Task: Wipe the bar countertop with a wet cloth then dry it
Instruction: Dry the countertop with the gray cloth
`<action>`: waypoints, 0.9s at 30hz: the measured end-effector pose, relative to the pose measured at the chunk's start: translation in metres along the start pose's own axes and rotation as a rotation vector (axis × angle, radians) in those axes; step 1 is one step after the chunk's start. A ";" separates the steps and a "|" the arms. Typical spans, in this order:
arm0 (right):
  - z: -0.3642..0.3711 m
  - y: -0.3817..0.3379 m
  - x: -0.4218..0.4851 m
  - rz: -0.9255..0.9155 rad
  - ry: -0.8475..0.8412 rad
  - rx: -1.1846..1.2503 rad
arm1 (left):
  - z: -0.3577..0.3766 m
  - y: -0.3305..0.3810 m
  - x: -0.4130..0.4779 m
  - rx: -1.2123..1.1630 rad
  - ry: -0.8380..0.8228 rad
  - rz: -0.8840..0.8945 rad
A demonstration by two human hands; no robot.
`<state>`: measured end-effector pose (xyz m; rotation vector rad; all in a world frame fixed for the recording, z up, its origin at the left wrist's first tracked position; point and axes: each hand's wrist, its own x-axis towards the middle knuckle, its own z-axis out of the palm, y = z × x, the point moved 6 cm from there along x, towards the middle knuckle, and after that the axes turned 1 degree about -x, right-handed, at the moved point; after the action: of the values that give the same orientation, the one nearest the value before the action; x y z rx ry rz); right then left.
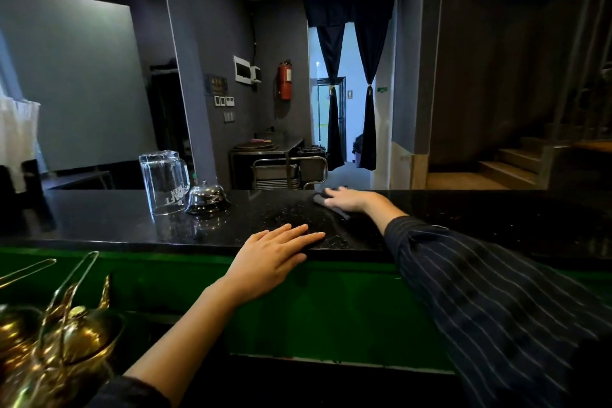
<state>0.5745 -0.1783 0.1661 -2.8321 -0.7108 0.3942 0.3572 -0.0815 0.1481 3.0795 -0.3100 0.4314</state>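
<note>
Countertop: the bar countertop [109,225] is polished black stone with fine pale speckles, a long flat slab with a squared front edge, glossy enough to mirror the things standing on it.
Wet patch: a curved, shinier streak shows on the stone between the two hands, at about 12 o'clock from the left hand.
Cloth: the cloth [332,207] is dark grey, soft and folded flat; it lies near the far edge of the slab at about 1 o'clock from the frame centre, mostly covered by the right hand.
Right hand: the right hand [349,200] presses palm down on the cloth with fingers spread flat, not curled round it; the arm wears a dark sleeve [496,301] with thin pale stripes.
Left hand: the left hand [276,257] lies flat and relaxed on the front edge of the countertop, fingers straight, holding nothing.
Glass mug: a clear, thick-walled glass mug [165,182] with a handle stands mouth down at 10 o'clock, white lettering inverted.
Bell: a domed chrome bell [208,199] on a dark base sits just beside the mug.
Bar front: a flat green panel [331,308] runs below the slab.
Brass ware: shiny golden rounded vessels [59,341] with thin wire handles sit at 8 o'clock.
</note>
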 end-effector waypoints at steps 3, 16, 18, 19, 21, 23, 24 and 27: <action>-0.006 0.020 0.009 0.216 0.163 -0.045 | 0.000 -0.001 0.000 0.013 0.045 0.016; 0.011 -0.015 -0.029 -0.023 0.073 -0.060 | 0.001 -0.050 -0.055 0.147 0.217 -0.163; 0.002 0.030 -0.042 0.164 0.117 -0.053 | 0.007 -0.069 -0.071 0.190 0.059 -0.239; 0.001 0.042 -0.044 0.258 0.152 -0.041 | 0.008 -0.071 -0.073 0.200 -0.001 -0.247; -0.002 0.040 -0.052 0.436 0.264 -0.051 | 0.005 -0.068 -0.069 0.176 -0.036 -0.245; 0.004 0.014 -0.061 0.583 0.307 -0.039 | 0.006 -0.065 -0.065 0.156 -0.043 -0.239; 0.007 -0.006 -0.063 0.601 0.301 -0.032 | 0.006 -0.066 -0.065 0.163 -0.046 -0.243; 0.025 -0.084 -0.059 0.322 0.275 -0.106 | 0.006 -0.065 -0.067 0.186 -0.056 -0.260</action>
<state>0.4808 -0.1309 0.1759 -3.0202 -0.2287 0.0071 0.3088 -0.0047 0.1244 3.2520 0.1383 0.3838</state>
